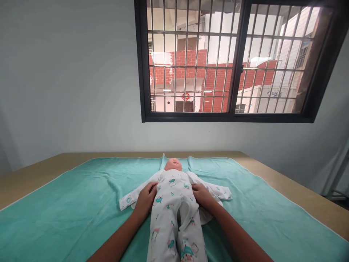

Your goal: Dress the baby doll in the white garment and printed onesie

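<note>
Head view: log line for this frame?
left hand: resting on doll | right hand: resting on doll | doll: face-up, clothed | blanket: green, beneath

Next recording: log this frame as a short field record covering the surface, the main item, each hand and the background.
surface: teal blanket spread over a tan table
item: baby doll lying face up, dressed in a white printed romper, sleeves spread sideways
left: left hand laid on the romper's side at the waist
right: right hand laid on the opposite side
background: barred window, red brick building outside
</note>
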The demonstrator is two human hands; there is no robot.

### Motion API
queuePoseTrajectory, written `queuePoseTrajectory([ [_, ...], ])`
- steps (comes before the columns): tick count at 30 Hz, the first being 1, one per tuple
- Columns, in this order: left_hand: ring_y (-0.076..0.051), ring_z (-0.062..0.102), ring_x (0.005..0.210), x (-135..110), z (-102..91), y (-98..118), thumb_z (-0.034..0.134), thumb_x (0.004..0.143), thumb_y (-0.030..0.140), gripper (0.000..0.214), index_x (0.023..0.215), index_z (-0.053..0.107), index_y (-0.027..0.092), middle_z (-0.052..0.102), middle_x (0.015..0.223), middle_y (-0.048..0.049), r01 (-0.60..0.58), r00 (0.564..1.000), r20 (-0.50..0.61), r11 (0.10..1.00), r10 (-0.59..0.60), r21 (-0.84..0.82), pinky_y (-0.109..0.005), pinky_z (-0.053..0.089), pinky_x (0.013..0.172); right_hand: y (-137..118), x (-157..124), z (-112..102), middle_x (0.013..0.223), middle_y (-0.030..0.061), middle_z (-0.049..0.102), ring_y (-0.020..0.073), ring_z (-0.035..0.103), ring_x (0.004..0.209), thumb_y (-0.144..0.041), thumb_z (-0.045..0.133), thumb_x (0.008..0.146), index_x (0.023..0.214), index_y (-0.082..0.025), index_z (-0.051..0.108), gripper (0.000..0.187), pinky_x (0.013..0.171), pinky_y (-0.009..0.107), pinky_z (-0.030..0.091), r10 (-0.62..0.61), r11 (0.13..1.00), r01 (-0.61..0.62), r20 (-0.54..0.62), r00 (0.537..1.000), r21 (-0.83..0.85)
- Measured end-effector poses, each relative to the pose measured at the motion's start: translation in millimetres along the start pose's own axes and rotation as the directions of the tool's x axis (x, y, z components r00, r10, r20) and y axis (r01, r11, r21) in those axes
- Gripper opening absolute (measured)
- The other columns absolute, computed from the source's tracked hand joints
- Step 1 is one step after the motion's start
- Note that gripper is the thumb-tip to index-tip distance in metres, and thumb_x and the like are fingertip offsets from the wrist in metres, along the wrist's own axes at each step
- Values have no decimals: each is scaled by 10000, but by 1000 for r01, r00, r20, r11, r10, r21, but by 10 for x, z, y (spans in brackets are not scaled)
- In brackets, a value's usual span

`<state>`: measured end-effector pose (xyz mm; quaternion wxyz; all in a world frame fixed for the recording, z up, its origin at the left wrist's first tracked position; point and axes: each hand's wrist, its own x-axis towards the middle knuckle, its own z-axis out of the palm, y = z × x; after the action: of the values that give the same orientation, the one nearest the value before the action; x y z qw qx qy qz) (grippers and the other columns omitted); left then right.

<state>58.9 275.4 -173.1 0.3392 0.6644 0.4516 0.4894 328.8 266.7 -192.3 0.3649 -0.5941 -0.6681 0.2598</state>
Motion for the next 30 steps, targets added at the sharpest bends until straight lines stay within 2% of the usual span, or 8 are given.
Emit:
queuePoseTrajectory([
  [4,-219,600,775,55,-39,-35,505,828,382,229,837,631,190,680,800,-24,2,1000,-16,986,0,166,-305,432,706,-44,15,27,926,71,749,215,620,843,-272,546,762,837,-189,761,243,736,277,415,48,994,-54,-72,996,-92],
  [10,-219,558,819,109,-71,-102,409,893,307,185,828,554,212,629,860,-42,-25,986,-135,893,96,449,-323,401,740,-107,32,106,737,105,713,162,547,683,-251,531,798,599,-148,666,261,604,262,320,112,974,-136,-135,984,-182],
  [15,-249,502,949,71,-73,-149,401,914,268,239,856,625,210,615,933,-70,-191,955,-26,676,296,711,-370,405,835,-161,-39,-44,591,26,660,129,534,568,-233,576,740,529,-160,592,224,523,232,332,77,989,-83,-52,996,-125],
  [18,-253,474,1073,130,-73,-157,427,915,306,254,931,660,208,607,1071,-79,-254,932,-55,756,357,603,-413,373,975,-228,-68,-219,609,12,661,138,576,533,-316,513,803,664,-179,631,228,476,223,395,68,997,-70,-47,997,-35],
  [20,-249,446,1163,220,-54,-129,459,899,338,242,927,666,215,597,1142,-70,-244,951,-66,862,303,445,-425,321,1057,-299,-44,-293,772,31,698,158,636,662,-386,434,864,831,-197,649,289,518,231,461,45,999,-43,-112,993,20],
  [22,-254,411,1234,334,-20,-70,510,868,384,231,891,665,215,585,1195,-69,-201,974,-34,924,224,325,-434,276,1100,-380,15,-300,954,45,695,175,644,861,-421,419,883,945,-214,646,313,668,263,513,-36,998,44,-179,983,44],
  [25,-265,437,1245,494,22,48,588,802,439,239,813,650,209,602,1202,-72,-171,985,71,950,158,260,-426,307,1083,-483,147,-221,981,44,680,192,613,934,-418,515,842,907,-212,668,265,841,322,480,-152,987,159,-176,973,28],
  [30,-219,599,1071,625,5,148,596,778,428,229,716,565,210,670,1112,-47,-130,972,215,978,94,161,-327,443,924,-590,362,-148,928,21,664,188,593,895,-386,638,765,777,-209,651,178,823,318,451,-226,974,226,-43,973,-4],
])
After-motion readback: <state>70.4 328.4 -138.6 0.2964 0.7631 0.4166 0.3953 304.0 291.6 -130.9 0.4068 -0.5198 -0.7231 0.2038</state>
